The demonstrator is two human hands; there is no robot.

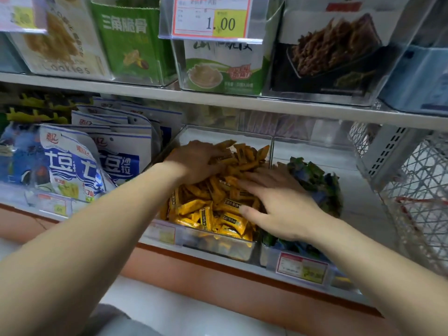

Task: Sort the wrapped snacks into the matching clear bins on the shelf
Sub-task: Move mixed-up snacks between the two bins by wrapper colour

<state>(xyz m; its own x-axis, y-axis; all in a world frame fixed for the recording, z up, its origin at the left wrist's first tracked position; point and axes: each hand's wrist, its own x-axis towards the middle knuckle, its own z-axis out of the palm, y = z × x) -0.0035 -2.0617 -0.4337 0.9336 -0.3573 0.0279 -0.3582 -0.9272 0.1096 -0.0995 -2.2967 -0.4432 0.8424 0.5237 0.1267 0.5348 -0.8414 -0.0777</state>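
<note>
Both hands — left (197, 162), right (278, 202) — lie flat (fingers straight) on the yellow snacks (194, 209).

The light is soft, even and fairly bright, with no hard shadows. The back of the lower level lies dim under the upper shelf (242, 100), and the green-wrapped snacks (317, 180) read dark. Pale glare streaks the walls of the clear bin (397, 44) above and the plastic holder of the price tag (211, 20). The whole frame is slightly soft: print on the cookie pack (58, 44) is smeared, and the fingers of the left hand (194, 161) blur into the yellow snacks (208, 209). Wide-angle bend curves the shelf edge and stretches the wire basket (417, 190) at the right edge.
</note>
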